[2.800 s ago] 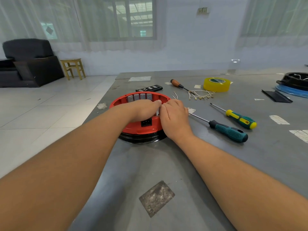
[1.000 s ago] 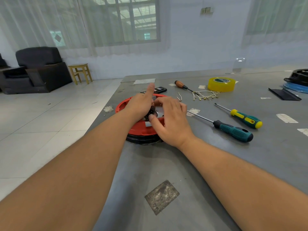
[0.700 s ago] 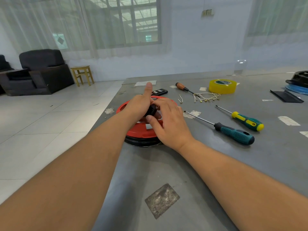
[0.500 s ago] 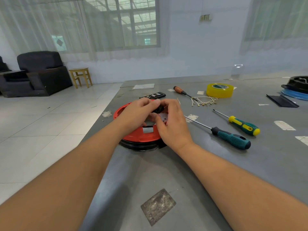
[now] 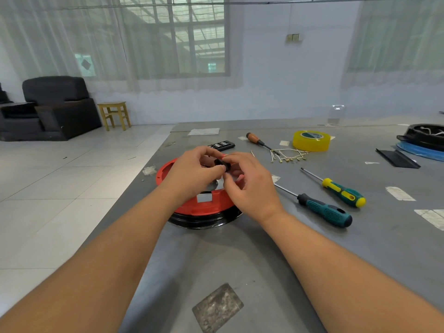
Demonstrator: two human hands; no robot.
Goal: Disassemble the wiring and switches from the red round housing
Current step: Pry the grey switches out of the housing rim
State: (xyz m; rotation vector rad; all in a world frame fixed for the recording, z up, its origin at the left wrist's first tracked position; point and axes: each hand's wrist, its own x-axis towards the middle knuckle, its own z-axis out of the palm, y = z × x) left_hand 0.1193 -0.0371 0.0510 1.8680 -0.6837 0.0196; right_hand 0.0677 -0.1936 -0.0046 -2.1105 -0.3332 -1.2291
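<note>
The red round housing (image 5: pixel 204 207) sits on a black base near the table's left edge, with a square empty opening in its near wall. Just above it, my left hand (image 5: pixel 192 176) and my right hand (image 5: pixel 249 186) pinch a small black switch part (image 5: pixel 222 164) between their fingertips. The inside of the housing is mostly hidden behind both hands. A bundle of removed thin wires (image 5: pixel 288 156) lies on the table farther back.
Two green-handled screwdrivers (image 5: pixel 324 210) (image 5: pixel 343 194) lie right of the housing. A wooden-handled tool (image 5: pixel 255 139), a yellow tape roll (image 5: pixel 311 140) and a black bit case (image 5: pixel 222 144) lie behind. A black and blue unit (image 5: pixel 425 140) stands at the far right. The table edge (image 5: pixel 134 186) runs along the left.
Both hands have lifted out of the housing and now hold the small black part above it. The square opening in the near wall, filled before, is now empty.
</note>
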